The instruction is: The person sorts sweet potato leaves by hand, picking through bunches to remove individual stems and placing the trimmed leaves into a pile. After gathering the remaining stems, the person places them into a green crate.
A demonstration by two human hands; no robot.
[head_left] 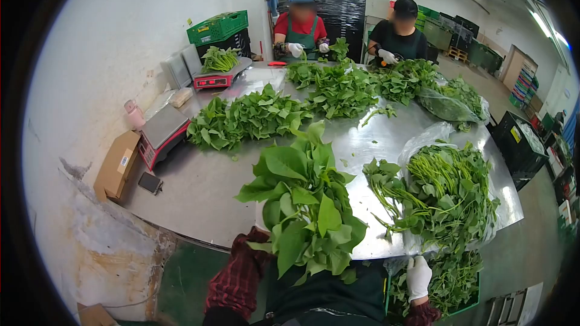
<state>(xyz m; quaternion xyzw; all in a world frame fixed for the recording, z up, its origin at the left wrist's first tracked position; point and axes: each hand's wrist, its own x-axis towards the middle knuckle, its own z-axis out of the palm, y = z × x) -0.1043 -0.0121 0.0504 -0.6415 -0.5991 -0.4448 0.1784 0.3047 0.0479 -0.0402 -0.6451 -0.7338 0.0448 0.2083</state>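
A large bunch of leafy greens (pixel 308 205) is held up at the table's near edge, in front of my body. My left hand (pixel 261 235) is at its lower left, wrapped round it and mostly hidden by leaves. My right hand (pixel 418 278), in a white glove, is closed at the table's near edge, below the pile of long-stemmed greens (pixel 447 187) on clear plastic. Beneath that hand is a green crate (pixel 479 287) filled with more greens. What the right fingers hold, if anything, is too small to make out.
Leafy bunches (pixel 248 118) lie across the metal table (pixel 199 199). Two co-workers (pixel 305 30) (pixel 402 36) handle greens at the far side. Red scales (pixel 160 133) (pixel 217 78), a phone (pixel 150 183) and a cardboard box (pixel 118 166) are at the left. A black crate (pixel 516 148) stands right.
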